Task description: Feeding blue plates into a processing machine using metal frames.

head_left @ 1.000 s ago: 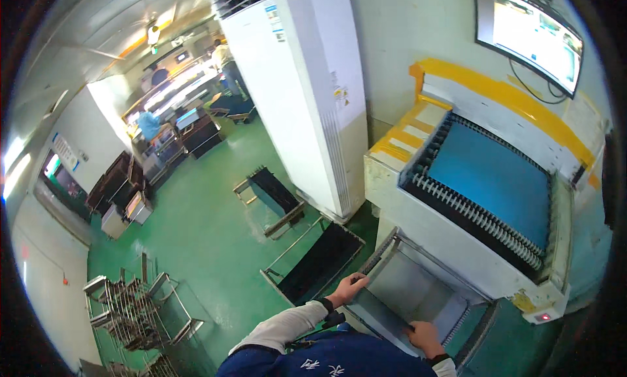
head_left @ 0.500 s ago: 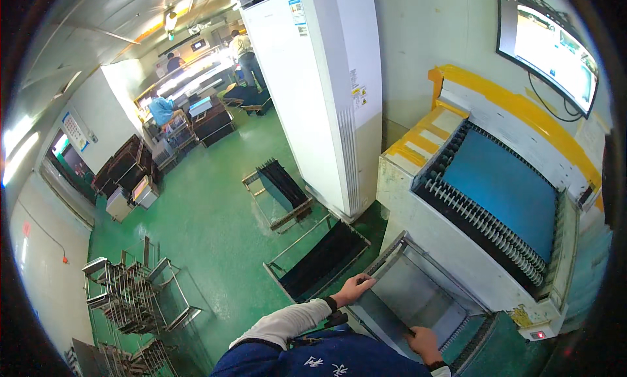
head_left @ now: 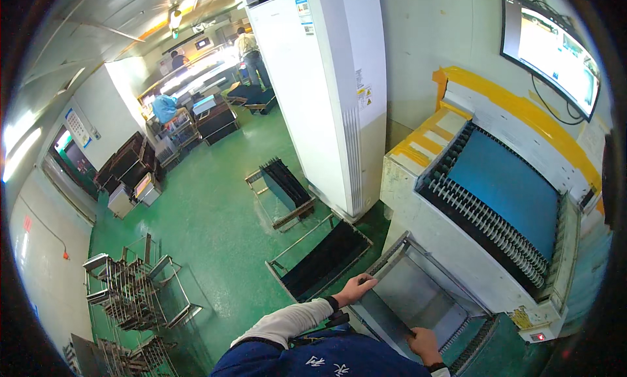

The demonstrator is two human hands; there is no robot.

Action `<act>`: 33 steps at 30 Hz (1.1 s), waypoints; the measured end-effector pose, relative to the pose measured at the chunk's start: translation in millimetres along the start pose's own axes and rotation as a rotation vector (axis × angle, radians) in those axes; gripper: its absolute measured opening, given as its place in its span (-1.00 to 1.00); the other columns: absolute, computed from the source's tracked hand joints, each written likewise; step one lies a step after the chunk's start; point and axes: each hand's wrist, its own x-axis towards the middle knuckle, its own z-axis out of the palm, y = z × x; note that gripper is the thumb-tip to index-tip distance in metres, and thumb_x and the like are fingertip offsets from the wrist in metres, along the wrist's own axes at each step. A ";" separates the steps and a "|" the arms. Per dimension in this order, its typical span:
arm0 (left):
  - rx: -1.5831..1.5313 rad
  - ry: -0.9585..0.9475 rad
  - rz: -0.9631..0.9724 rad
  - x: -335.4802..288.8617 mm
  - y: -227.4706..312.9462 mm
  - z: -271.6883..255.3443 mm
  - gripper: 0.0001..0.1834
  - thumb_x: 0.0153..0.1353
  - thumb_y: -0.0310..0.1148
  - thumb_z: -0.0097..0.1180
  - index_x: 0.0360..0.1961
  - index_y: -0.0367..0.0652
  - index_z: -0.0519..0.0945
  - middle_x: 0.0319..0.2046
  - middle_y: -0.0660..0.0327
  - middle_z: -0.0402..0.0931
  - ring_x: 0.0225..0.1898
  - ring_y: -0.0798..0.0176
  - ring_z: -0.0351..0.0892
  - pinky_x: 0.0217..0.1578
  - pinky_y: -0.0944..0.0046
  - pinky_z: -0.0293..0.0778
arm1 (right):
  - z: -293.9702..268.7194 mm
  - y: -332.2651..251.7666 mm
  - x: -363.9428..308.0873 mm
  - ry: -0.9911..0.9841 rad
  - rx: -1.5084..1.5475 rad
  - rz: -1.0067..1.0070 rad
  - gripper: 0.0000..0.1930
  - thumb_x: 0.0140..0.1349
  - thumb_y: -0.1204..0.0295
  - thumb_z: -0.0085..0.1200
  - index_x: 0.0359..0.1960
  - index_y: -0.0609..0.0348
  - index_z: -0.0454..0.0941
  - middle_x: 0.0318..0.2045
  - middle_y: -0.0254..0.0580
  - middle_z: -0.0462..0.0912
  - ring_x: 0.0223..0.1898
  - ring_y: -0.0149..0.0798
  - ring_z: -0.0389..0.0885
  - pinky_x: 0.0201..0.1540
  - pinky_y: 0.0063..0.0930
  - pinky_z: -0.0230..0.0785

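Note:
A thin dark rectangular panel (head_left: 385, 317) is held between my two hands at the front of a metal slotted rack (head_left: 421, 282). My left hand (head_left: 354, 291) is closed on its upper left end, with the thumb on top. On the lower right end, my right hand (head_left: 424, 345) is closed, fingers curled around the edge. The panel is tilted along the near side of the rack, and a grey flat sheet shows inside behind it. Whether the panel touches the rack's slots cannot be made out. Beyond the rack, a blue panel (head_left: 506, 188) lies on the roller conveyor machine (head_left: 418, 201).
Two racks of dark panels, a nearer one (head_left: 326, 259) and a farther one (head_left: 282, 186), stand on the green floor (head_left: 215, 214). A tall white air conditioner (head_left: 313, 90) rises beyond them. Bare metal racks (head_left: 130, 289) are stacked at left. A screen (head_left: 552, 54) hangs upper right; people (head_left: 249, 54) work far back.
The whole scene has shifted slightly in the picture as the head moved. Both hands keep their hold on the panel, with hardly any motion.

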 end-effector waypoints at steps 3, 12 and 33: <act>-0.008 0.006 0.024 -0.5 -2.4 -0.9 -0.45 0.23 0.05 0.16 -0.05 -0.27 0.61 -0.14 0.11 0.62 -0.07 0.27 0.54 0.00 0.27 0.42 | -0.4 -3.2 -0.8 0.004 -0.005 0.010 -0.68 0.11 0.14 0.17 -0.27 0.10 0.71 -0.36 0.06 0.69 -0.24 0.17 0.64 -0.16 -0.04 0.45; -0.003 0.012 0.066 0.1 -6.9 -0.9 -0.51 0.24 0.00 0.17 -0.06 -0.25 0.62 -0.16 0.13 0.63 -0.08 0.27 0.55 0.00 0.27 0.42 | 0.2 -4.8 -2.5 0.014 -0.014 -0.004 -0.67 0.12 0.12 0.17 -0.28 0.12 0.70 -0.35 0.08 0.69 -0.23 0.18 0.64 -0.14 -0.03 0.46; 0.001 0.000 0.031 -1.3 -2.7 -1.9 -0.48 0.24 0.03 0.16 -0.08 -0.25 0.62 -0.15 0.11 0.63 -0.07 0.24 0.55 0.01 0.26 0.42 | 2.5 -1.6 -1.1 -0.002 -0.010 0.013 -0.68 0.10 0.13 0.21 -0.30 0.12 0.71 -0.37 0.05 0.69 -0.26 0.16 0.65 -0.18 -0.05 0.45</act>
